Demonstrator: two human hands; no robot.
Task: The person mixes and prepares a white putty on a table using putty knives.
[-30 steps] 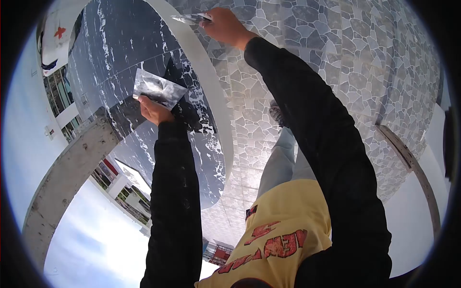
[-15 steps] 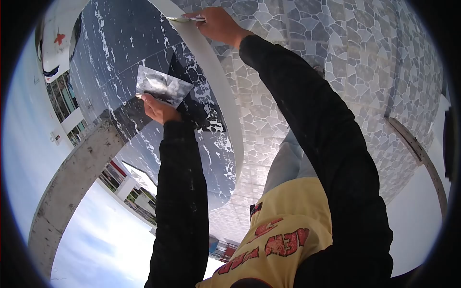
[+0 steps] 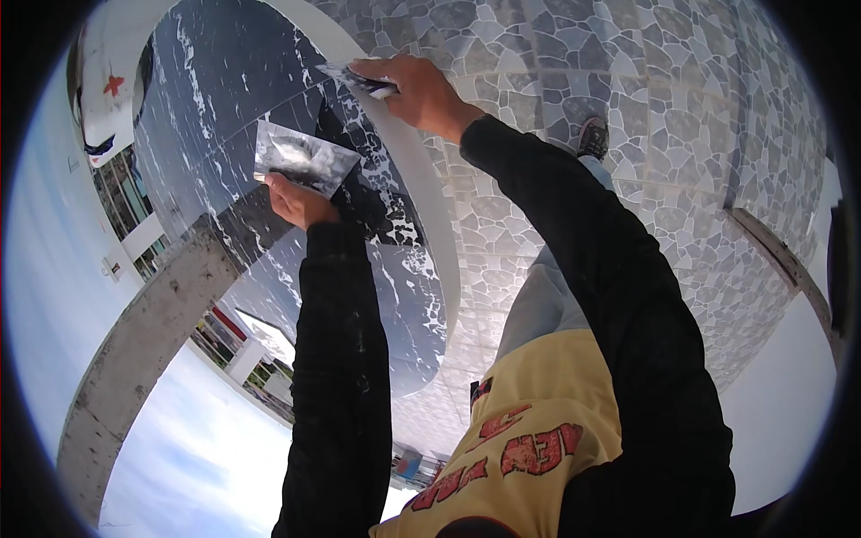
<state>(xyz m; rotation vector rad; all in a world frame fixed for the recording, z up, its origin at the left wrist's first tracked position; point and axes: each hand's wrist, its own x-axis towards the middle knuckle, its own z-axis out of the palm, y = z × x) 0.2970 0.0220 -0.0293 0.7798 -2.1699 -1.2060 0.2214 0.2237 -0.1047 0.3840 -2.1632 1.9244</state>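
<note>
My left hand (image 3: 299,202) is closed on the near edge of a flat, four-cornered plate (image 3: 303,154) with a smeared grey and white face. The plate is held over the dark marble-look surface (image 3: 215,99), which has white streaks. To the upper right, my right hand (image 3: 426,92) grips a flat-bladed scraper (image 3: 359,79), its blade pointing left over the dark surface near the pale curved rim (image 3: 417,166). Whether the blade touches the surface cannot be made out. The fingers partly cover its handle.
Stone-patterned tiles (image 3: 664,117) extend across the right. My shoe (image 3: 593,137) rests on them. A rough concrete beam (image 3: 143,336) curves at the lower left, and a narrow ledge (image 3: 776,260) runs at the right. Buildings and sky show at the left.
My right hand has moved down with the scraper, away from the upper rim and toward the plate. The left hand and plate stay nearly where they were. My shoe shows more fully.
</note>
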